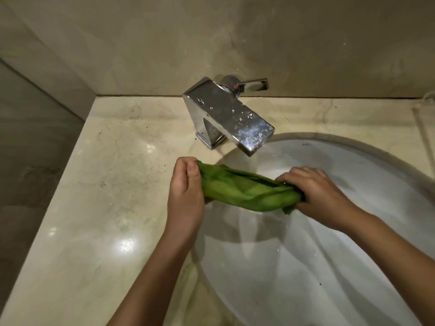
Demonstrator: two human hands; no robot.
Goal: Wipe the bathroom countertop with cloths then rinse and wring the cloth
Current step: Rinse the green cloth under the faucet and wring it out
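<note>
Here the green cloth (244, 191) is bunched into a thick roll and stretched between both hands. It hangs in the air over the ten o'clock edge of the white sink basin (341, 243).

The left hand (186, 184) grips the cloth's nine o'clock end. Its fingers are curled tight round the fabric and its thumb lies across the front. This hand sits above the spot where the basin rim meets the countertop (94, 184). The right hand (315, 191) clamps the three o'clock end, knuckles up and fingers wrapped round the roll, with a small tuft of cloth sticking out below the fist. The roll slopes a little, its left end higher in the view than its right.

At twelve o'clock from the cloth stands a square chrome faucet (226, 114), beaded with droplets, its spout angled toward the basin. Its lever handle (254, 84) points toward three o'clock. Whether water is running from the spout cannot be told. The beige marble countertop shows glossy light spots and a few dark specks at eight o'clock from the cloth. A stone wall (211, 43) rises behind the faucet.
</note>
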